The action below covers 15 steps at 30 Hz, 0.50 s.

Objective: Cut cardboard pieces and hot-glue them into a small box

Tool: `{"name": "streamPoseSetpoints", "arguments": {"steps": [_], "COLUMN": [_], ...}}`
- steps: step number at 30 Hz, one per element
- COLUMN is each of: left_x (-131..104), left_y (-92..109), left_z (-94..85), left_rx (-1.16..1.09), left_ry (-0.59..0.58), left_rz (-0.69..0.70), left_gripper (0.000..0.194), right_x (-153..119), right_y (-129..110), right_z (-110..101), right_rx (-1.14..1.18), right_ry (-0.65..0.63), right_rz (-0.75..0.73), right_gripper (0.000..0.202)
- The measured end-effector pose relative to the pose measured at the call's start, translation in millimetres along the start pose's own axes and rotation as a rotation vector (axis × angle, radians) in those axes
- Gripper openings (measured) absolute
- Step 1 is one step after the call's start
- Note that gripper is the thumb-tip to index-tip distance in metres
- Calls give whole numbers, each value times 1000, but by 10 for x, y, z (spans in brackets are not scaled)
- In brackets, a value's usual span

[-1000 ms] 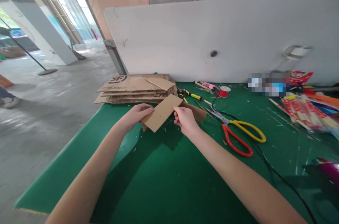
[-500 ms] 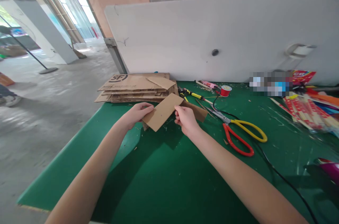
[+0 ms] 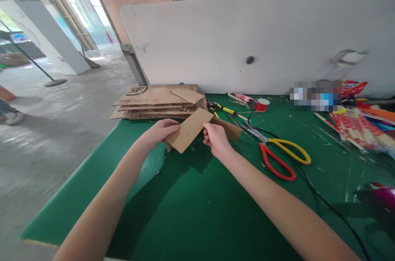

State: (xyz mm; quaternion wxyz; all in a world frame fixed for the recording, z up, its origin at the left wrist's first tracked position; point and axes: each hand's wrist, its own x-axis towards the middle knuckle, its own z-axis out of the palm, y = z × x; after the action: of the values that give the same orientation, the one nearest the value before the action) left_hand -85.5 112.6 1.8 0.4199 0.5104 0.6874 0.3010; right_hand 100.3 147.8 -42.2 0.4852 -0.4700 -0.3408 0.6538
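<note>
A flat brown piece of cardboard (image 3: pixel 189 132) is held at a slant above the green table. My left hand (image 3: pixel 162 132) grips its left edge, thumb on top and the other fingers partly hidden. At the right edge, my right hand (image 3: pixel 214 137) pinches it between thumb and curled fingers. Behind it, another cardboard strip (image 3: pixel 230 129) shows past my right hand; I cannot tell whether the two pieces are joined. Scissors (image 3: pixel 264 139) with one red and one yellow handle lie to the right of my right hand.
Flattened cardboard boxes (image 3: pixel 157 96) are stacked at the back left. Along the back lie a yellow-and-black tool (image 3: pixel 225 108), a pink-handled tool (image 3: pixel 243 97) and a red spool (image 3: pixel 262 105). A black cable (image 3: pixel 331 207) crosses the right side, near packaged sticks (image 3: pixel 350 127). A white panel (image 3: pixel 197 47) stands behind.
Both hands and the cardboard stay almost where they were. Only a very slight shift of the whole view shows.
</note>
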Motion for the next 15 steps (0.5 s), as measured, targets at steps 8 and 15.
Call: {"name": "streamPoseSetpoints", "arguments": {"steps": [8,15], "left_x": [23,65], "left_y": [-9,325], "left_z": [-16,60], "left_rx": [-11,335], "left_ry": [4,57], "left_rz": [5,532], "left_gripper": [65,48], "right_x": [23,18], "right_y": [8,9], "right_z": [-9,-14], "right_rx": [4,7], "right_ry": [1,-10], "right_rz": [12,9], "right_gripper": [19,20]}}
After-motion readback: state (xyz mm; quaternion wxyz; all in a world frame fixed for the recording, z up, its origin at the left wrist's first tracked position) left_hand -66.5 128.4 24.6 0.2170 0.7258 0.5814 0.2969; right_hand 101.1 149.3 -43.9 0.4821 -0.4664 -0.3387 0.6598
